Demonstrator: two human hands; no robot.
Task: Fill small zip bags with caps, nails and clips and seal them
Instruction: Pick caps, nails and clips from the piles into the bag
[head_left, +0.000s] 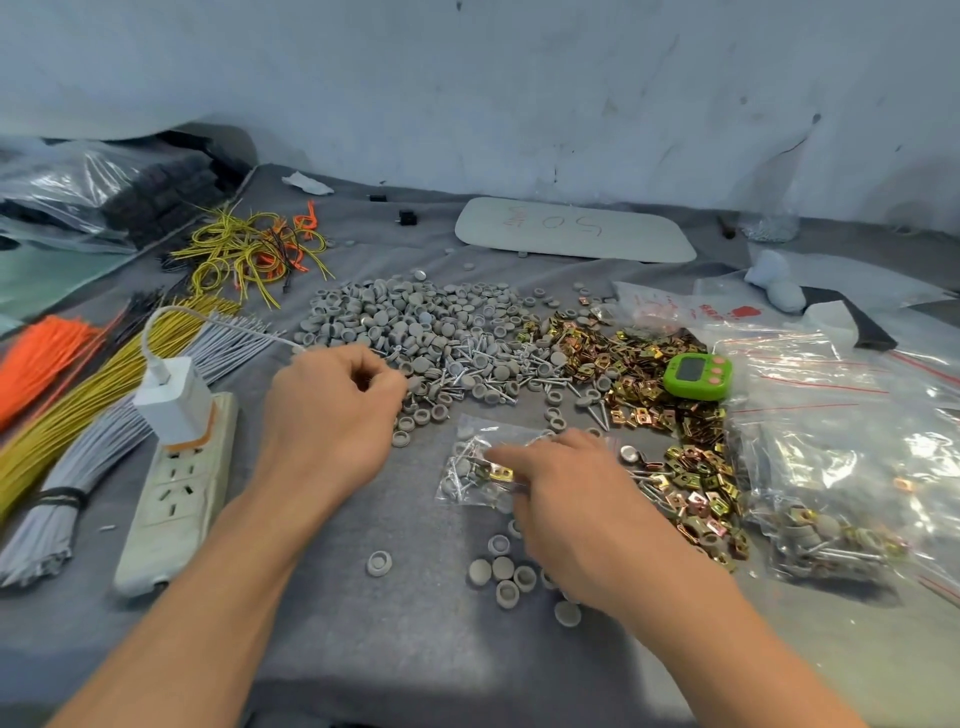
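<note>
A small clear zip bag (470, 470) lies flat on the grey cloth, holding nails, grey caps and a gold clip. My right hand (566, 499) rests on its right side, fingers stretched over it. My left hand (332, 410) is at the near edge of the grey cap pile (410, 322), fingers curled and pinching something small that I cannot make out. Nails (467, 364) are mixed into the caps. Gold clips (675, 467) are heaped to the right. Loose caps (501, 569) lie near my right wrist.
A white power strip (171, 499) with a charger (174, 400) sits left of my left arm. Bundles of orange, yellow and grey wires (67, 410) lie further left. A green timer (697, 375) and filled zip bags (831, 467) are on the right. A white board (574, 229) lies at the back.
</note>
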